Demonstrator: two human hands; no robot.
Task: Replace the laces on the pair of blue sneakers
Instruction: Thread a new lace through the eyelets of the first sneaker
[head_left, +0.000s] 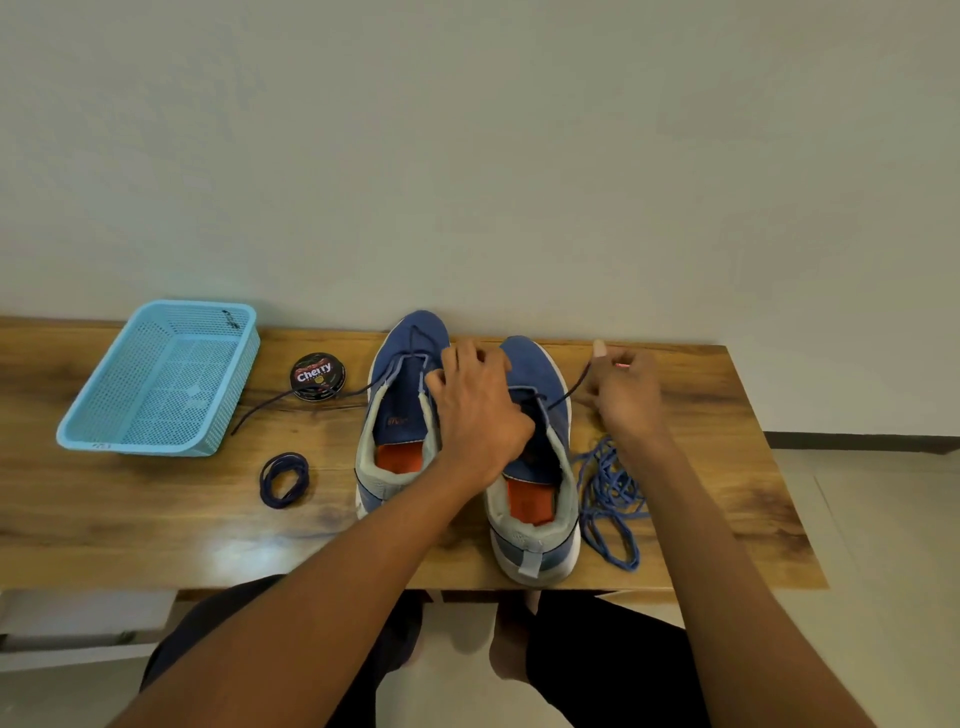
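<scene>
A wooden tabletop (156, 530) spans the middle of the frame. At its left end sits a light blue mesh basket (161, 379). At centre stand two blue sneakers, toes toward the wall: the left sneaker (397, 415) trails a dark lace (291, 397) leftward past a Cherry polish tin (319, 376). The left hand (478, 410) rests with curled fingers on the right sneaker (540, 467); what it grips cannot be told. The right hand (626, 395), right of centre, pinches a dark lace end (571, 389). Loose blue laces (613, 499) lie just right of that sneaker; a coiled navy lace (284, 479) lies lower left.
</scene>
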